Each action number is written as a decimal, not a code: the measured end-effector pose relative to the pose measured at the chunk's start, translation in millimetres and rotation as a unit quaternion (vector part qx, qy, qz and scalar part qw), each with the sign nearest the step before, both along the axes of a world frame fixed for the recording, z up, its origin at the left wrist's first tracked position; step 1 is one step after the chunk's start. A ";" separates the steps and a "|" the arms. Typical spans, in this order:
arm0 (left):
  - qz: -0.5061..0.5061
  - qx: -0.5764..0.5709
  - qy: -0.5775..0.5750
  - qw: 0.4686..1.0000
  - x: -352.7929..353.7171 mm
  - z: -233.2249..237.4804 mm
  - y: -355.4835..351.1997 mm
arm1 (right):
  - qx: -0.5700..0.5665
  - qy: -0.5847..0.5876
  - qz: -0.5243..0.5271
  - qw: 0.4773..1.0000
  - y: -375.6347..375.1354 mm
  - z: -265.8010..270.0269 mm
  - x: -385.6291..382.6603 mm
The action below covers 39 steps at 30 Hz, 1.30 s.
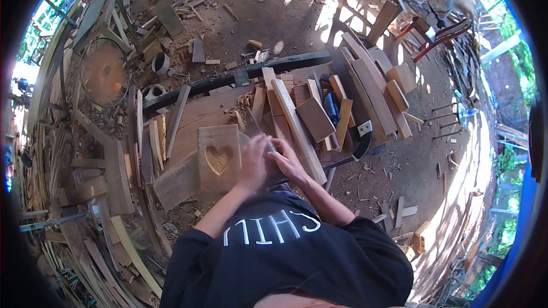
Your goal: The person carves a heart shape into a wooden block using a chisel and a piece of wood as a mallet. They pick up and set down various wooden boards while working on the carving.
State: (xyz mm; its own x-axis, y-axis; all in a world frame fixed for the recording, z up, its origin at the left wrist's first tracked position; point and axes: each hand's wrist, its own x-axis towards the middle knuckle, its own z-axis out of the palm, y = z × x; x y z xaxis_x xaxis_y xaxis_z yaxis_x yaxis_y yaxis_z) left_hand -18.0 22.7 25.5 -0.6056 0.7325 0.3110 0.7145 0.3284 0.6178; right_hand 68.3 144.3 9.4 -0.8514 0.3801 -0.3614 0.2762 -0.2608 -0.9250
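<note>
A board with a heart-shaped hollow [220,158] lies on the bench just left of my hands, wood dust inside the hollow. My left hand [257,158], smeared by motion, is beside the board's right edge and overlaps my right hand in this view. The fingers of my right hand [287,161] are curled closed around something small and dark, mostly hidden; I cannot tell what it is. From between the hands a thin, dark, blade-like strip [254,118] points up and away toward the bench's far side.
Stacked wooden boards and blocks [317,118] cover the bench's right half, with a curved black metal piece [363,140] at its edge. Wood strips [157,137] lie on the left. Beyond stand a round wire-guarded fan [105,72] and a person seated on a red chair [439,28].
</note>
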 end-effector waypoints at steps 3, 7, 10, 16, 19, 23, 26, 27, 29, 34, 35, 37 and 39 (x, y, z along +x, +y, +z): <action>-0.077 -0.021 0.056 0.995 -1.9 12.5 -2.2 | -0.073 0.069 0.040 0.994 -6.6 25.8 22.3; -0.168 -0.029 0.006 0.985 -23.4 20.2 -22.5 | -0.065 -0.004 0.061 0.996 26.0 19.7 49.8; -0.141 0.043 0.008 0.989 -32.9 41.1 -37.5 | 0.554 -0.213 -0.053 0.803 48.9 -23.9 53.7; 0.183 0.249 -0.185 0.933 -63.7 80.2 -91.9 | 0.435 -0.258 -0.012 0.863 48.6 -67.0 57.4; 0.265 0.379 -0.302 0.834 -82.5 82.8 -124.1 | 0.382 -0.132 -0.075 0.912 54.5 -68.8 56.4; 0.225 0.457 -0.345 0.788 -108.2 73.7 -150.6 | 0.147 -0.093 -0.117 0.978 43.5 -21.3 58.1; 0.189 0.464 -0.385 0.775 -117.2 67.6 -149.1 | -0.012 0.018 -0.103 0.994 26.9 23.0 58.2; 0.189 0.462 -0.389 0.774 -119.5 64.6 -146.8 | -0.025 0.062 -0.093 0.993 16.7 41.4 53.8; 0.137 0.443 -0.429 0.775 -124.2 56.9 -141.6 | -0.036 0.101 -0.090 0.990 -3.1 73.3 38.4; 0.077 0.395 -0.453 0.795 -132.9 37.2 -125.2 | 0.115 0.019 -0.158 0.981 -38.1 93.3 11.2; 0.066 0.375 -0.438 0.814 -133.6 31.9 -122.6 | 0.100 0.020 -0.162 0.981 -46.3 95.3 10.4; 0.045 0.358 -0.423 0.832 -133.9 28.8 -115.4 | 0.117 0.026 -0.147 0.982 -58.2 85.9 14.6; 0.036 0.338 -0.421 0.841 -137.5 24.2 -114.6 | 0.159 0.020 -0.116 0.980 -69.8 84.7 17.2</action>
